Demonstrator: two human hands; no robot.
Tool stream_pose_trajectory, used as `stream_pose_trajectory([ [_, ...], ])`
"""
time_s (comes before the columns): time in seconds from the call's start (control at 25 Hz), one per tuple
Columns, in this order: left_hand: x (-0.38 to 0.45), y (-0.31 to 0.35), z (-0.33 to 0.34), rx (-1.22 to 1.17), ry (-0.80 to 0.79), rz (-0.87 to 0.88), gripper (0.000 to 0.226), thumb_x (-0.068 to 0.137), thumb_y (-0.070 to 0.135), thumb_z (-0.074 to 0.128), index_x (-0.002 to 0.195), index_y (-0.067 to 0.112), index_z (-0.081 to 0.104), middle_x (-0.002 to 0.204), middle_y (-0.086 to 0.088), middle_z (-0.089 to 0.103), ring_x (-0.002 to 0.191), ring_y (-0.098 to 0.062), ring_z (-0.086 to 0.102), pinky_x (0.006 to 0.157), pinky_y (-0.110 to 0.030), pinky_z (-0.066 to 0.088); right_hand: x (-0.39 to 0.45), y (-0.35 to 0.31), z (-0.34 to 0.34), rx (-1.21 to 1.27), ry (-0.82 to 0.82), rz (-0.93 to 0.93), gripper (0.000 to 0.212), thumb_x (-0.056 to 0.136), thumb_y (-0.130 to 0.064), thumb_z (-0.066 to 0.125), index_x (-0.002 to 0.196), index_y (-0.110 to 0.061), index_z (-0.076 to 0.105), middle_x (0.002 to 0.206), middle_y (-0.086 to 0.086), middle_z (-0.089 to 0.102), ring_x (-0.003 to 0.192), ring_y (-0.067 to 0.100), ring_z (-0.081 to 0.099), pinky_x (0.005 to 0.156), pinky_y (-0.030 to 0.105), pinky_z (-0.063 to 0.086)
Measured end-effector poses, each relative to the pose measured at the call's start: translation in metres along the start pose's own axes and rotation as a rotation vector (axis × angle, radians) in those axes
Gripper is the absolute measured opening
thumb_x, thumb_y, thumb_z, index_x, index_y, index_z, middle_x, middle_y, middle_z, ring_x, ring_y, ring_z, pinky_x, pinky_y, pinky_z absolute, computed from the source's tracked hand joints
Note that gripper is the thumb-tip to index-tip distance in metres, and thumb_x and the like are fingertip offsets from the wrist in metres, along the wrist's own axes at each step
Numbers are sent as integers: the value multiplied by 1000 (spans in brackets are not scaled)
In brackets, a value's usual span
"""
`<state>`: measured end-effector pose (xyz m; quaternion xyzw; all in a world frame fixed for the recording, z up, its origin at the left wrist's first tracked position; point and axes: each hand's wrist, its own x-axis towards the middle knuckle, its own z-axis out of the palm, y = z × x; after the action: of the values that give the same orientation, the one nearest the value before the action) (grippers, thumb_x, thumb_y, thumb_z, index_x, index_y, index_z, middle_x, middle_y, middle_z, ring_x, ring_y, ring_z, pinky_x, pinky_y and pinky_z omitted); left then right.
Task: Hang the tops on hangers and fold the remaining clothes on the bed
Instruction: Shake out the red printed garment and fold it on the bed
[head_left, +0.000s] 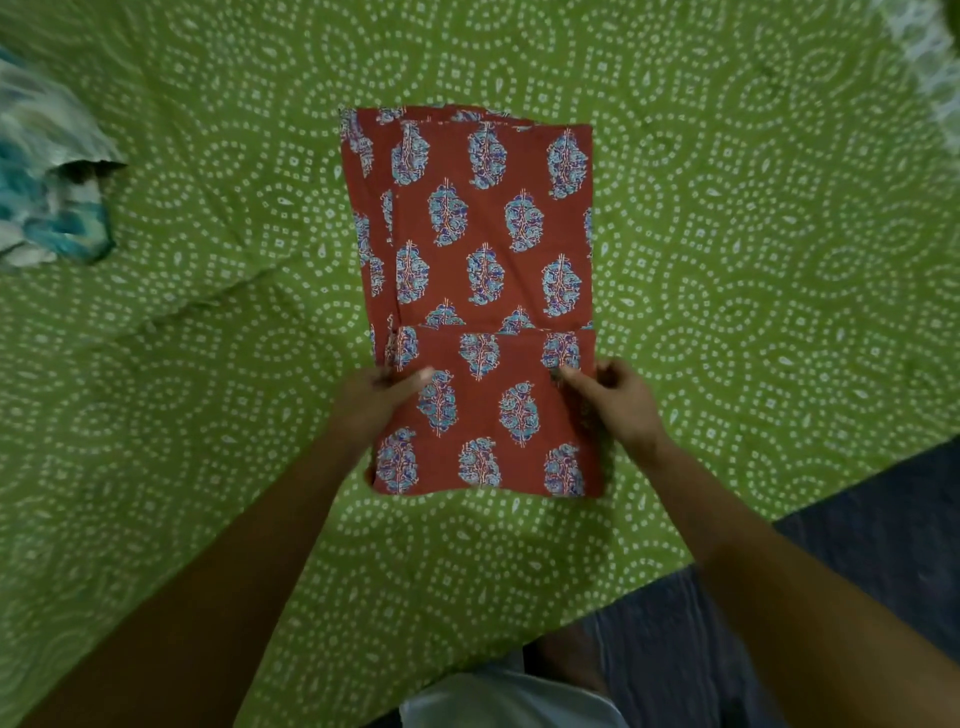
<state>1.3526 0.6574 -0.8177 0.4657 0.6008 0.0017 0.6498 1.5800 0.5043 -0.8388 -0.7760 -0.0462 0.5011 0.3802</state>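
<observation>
A rust-red garment (483, 234) with blue leaf prints lies as a long folded strip in the middle of the green bed. Its near end is folded up and over, the folded edge lying across the strip at about two thirds of its length. My left hand (376, 395) grips the left side of that folded flap, thumb on top. My right hand (613, 395) pinches the flap's right side just below its edge. The flap's lower fold sits slightly raised off the bedspread.
The green bedspread (753, 270) with white dotted patterns covers the bed. A white and teal cloth (47, 202) lies bunched at the left edge. Another white patterned cloth (930, 57) shows at the top right corner. The bed's edge and dark floor (883, 519) are at lower right.
</observation>
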Motion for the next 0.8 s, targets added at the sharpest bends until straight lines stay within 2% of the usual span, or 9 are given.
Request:
stream_pose_trajectory([
  [0.04, 6, 8, 4, 8, 34, 59, 10, 83, 23, 72, 86, 15, 70, 82, 4, 73, 66, 0, 68, 60, -13, 52, 10, -7, 2, -64, 14, -47, 24, 80, -32, 76, 91, -15, 63, 83, -6, 70, 71, 9, 66, 62, 25, 53],
  [0.16, 23, 15, 10, 185, 234, 241, 39, 86, 20, 69, 57, 17, 43, 49, 10, 46, 41, 3, 42, 47, -13, 32, 39, -17, 2, -215, 64, -187, 14, 84, -28, 72, 75, -23, 62, 84, -1, 69, 75, 15, 63, 73, 33, 53],
  [0.24, 31, 11, 8, 373, 328, 264, 33, 85, 25, 70, 67, 13, 46, 58, 4, 42, 52, -3, 40, 57, -26, 35, 45, -15, 1, -308, 79, -206, 15, 85, -29, 71, 81, -19, 60, 87, 2, 67, 81, 21, 64, 74, 33, 52],
  [0.28, 32, 8, 6, 495, 351, 292, 24, 85, 25, 70, 81, 10, 52, 67, 1, 49, 62, -9, 46, 65, -30, 39, 42, -15, -1, -388, 93, -232, 17, 86, -27, 70, 91, -16, 58, 92, 3, 65, 86, 23, 62, 75, 31, 49],
  [0.36, 33, 4, -2, 807, 352, 515, 32, 88, 18, 63, 115, 6, 53, 100, -9, 59, 92, -23, 56, 84, -37, 43, 35, -8, -13, -638, 92, -432, 37, 87, -22, 65, 117, -11, 48, 115, 10, 55, 105, 26, 55, 88, 32, 45],
  [0.44, 37, 6, -20, 1241, 213, 964, 50, 87, 10, 43, 137, 11, 43, 137, -10, 50, 125, -28, 49, 100, -40, 39, 28, 0, -36, -1100, -52, -783, 72, 80, -25, 59, 144, -15, 27, 144, 12, 34, 131, 30, 37, 110, 44, 32],
  [0.52, 41, 10, -44, 1674, -118, 1302, 73, 77, 10, 36, 149, 15, 29, 157, -6, 24, 145, -26, 23, 115, -46, 22, 32, 5, -60, -1545, -252, -1075, 91, 72, -36, 57, 152, -23, 16, 159, 7, 15, 145, 29, 16, 118, 49, 11],
  [0.64, 54, 14, -48, 1941, -350, 1357, 83, 74, 22, 38, 153, 14, 14, 160, -13, 9, 147, -31, 11, 117, -53, 14, 50, 5, -50, -1827, -408, -1329, 85, 77, -27, 53, 153, -29, 15, 161, 4, 9, 148, 28, 8, 119, 48, 6],
  [0.8, 89, 18, -35, 1852, -433, 1298, 85, 77, 40, 40, 153, 13, 13, 158, -14, 15, 146, -35, 14, 118, -45, 14, 86, -15, -16, -1750, -441, -1484, 80, 83, -3, 37, 152, -34, 11, 160, 1, 11, 147, 29, 9, 118, 49, 17],
])
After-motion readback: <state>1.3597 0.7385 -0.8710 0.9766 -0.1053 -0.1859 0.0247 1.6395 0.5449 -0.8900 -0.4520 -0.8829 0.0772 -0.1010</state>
